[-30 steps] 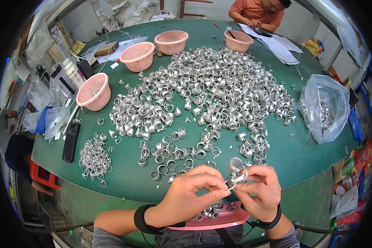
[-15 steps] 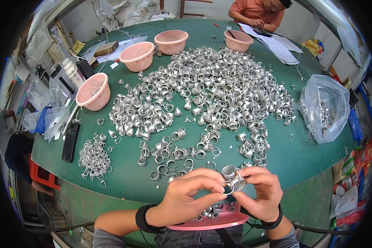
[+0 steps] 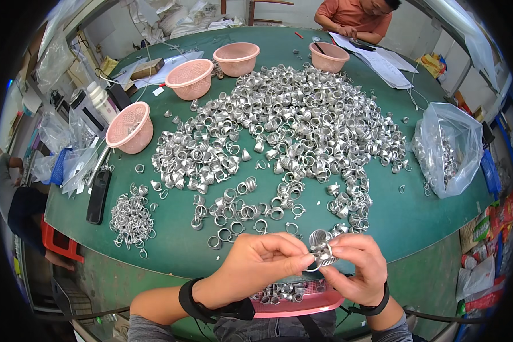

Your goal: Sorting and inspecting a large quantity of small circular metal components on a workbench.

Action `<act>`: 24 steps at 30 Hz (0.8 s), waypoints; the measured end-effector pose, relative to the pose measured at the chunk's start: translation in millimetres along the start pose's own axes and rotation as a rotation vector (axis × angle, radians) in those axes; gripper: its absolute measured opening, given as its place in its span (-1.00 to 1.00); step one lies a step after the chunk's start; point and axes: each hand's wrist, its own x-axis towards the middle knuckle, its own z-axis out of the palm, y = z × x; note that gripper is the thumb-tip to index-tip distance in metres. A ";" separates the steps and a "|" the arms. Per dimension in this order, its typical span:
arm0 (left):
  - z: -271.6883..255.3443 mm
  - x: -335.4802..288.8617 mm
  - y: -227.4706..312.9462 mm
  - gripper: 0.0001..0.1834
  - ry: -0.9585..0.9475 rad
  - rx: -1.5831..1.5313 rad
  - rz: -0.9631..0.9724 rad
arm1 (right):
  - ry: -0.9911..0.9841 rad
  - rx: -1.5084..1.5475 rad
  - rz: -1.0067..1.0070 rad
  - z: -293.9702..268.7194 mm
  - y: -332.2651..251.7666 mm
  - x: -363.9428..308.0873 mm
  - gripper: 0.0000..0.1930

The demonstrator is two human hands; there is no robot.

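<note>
Above the table's near edge, my left hand pinches a thin silver metal ring between thumb and fingertips. Close against it, my right hand grips silver ribbed, cup-shaped metal rings with thumb and fingers. The pieces overlap at the fingertips, so how they join is hard to make out. Below the hands sits a pink basket with several metal rings in it, partly hidden by my wrists. A big pile of similar ribbed rings covers the middle of the green table.
A small heap of thin rings lies at left beside a black phone. Pink bowls stand along the far left side, and another bowl at the back. A plastic bag stands right. Across the table sits a person.
My left hand has shifted slightly, its fingers drawn closer together on the thin ring. The ribbed pieces in my right hand have turned a little. More of the basket's contents show.
</note>
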 end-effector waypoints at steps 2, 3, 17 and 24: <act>4.9 -4.4 0.1 -0.82 0.153 0.005 -0.104 | -0.025 0.026 0.133 1.2 -4.8 -1.9 -0.65; 5.0 -7.0 -1.3 -0.82 0.165 0.009 -0.102 | -0.054 0.052 0.264 2.2 -5.8 -2.1 -0.66; -44.3 -139.0 -70.7 -0.70 0.383 1.040 -0.541 | -0.835 -0.111 1.062 -69.9 -12.0 -72.6 -0.67; -65.8 -126.0 -156.5 -0.58 0.471 0.685 -0.132 | -0.047 0.538 1.276 -5.6 54.4 -188.5 -0.75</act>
